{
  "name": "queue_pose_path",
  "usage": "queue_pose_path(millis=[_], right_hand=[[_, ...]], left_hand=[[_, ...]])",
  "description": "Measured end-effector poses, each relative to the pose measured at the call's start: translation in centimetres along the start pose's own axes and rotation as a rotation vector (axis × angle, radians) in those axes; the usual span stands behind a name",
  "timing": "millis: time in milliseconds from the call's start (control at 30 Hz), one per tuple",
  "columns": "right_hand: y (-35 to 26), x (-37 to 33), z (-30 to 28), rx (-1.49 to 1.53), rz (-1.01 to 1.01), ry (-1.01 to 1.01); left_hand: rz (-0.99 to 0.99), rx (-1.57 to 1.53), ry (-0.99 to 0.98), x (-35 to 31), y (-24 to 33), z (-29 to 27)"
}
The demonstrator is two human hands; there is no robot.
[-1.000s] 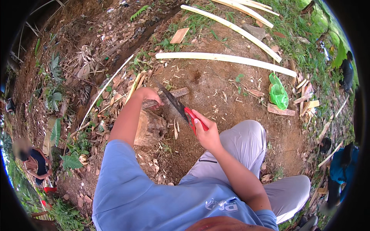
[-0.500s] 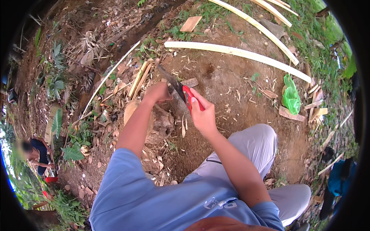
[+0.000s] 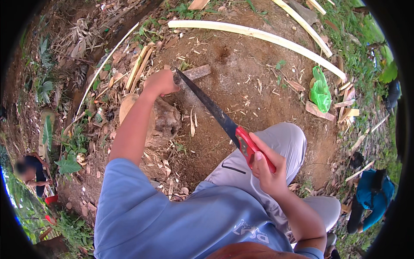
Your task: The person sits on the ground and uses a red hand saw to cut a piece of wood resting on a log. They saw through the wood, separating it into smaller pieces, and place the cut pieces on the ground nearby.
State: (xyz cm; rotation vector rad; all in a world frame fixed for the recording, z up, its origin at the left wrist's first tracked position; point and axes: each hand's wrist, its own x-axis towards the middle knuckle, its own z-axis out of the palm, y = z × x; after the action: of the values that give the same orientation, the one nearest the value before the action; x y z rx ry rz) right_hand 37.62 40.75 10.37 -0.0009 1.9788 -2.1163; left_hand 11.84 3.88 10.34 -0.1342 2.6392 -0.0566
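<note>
My right hand [image 3: 271, 172] is wrapped round the red handle of a hand saw [image 3: 211, 108]. The dark blade slants up and left, and its tip comes close to my left hand [image 3: 160, 83]. That left hand is closed, its fingers curled down at the end of a short, weathered piece of wood [image 3: 196, 72] that sticks out to the right. My palm hides the rest of this piece. Just below the left hand lies a thick log [image 3: 166, 118], partly covered by my forearm.
Long pale wood strips [image 3: 258, 34] lie across the far ground. Two short sticks [image 3: 140, 67] rest left of the wood. At right are a green plastic bag [image 3: 320, 93] and offcuts [image 3: 319, 111]. One person [image 3: 34, 172] is far left, another [image 3: 373, 194] at right.
My right hand has drawn the saw back toward me and to the right, exposing more of the blade. My left hand stays at the wood; the whole view has shifted somewhat.
</note>
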Motion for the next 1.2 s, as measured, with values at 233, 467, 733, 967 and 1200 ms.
queue_pose_path(millis=[233, 467, 733, 967, 1200], right_hand=[[5.0, 16.9, 8.5, 0.157, -0.181, 0.031], [4.4, 13.2, 6.3, 0.165, -0.078, -0.054], [-1.4, 0.8, -1.6, -0.015, 0.023, -0.042], [2.6, 12.2, 7.6, 0.128, -0.129, 0.053], [4.9, 13.3, 7.8, 0.201, 0.004, -0.012]], left_hand=[[-0.045, -0.007, 0.127, -0.1, 0.8, -0.5], [0.065, -0.042, 0.107, 2.0, -1.5, 1.0], [-0.004, 0.018, 0.046, 0.2, -0.1, 0.8], [0.002, 0.016, 0.103, 0.3, 1.2, 0.0], [0.026, -0.012, 0.04, 0.7, -0.4, -0.5]])
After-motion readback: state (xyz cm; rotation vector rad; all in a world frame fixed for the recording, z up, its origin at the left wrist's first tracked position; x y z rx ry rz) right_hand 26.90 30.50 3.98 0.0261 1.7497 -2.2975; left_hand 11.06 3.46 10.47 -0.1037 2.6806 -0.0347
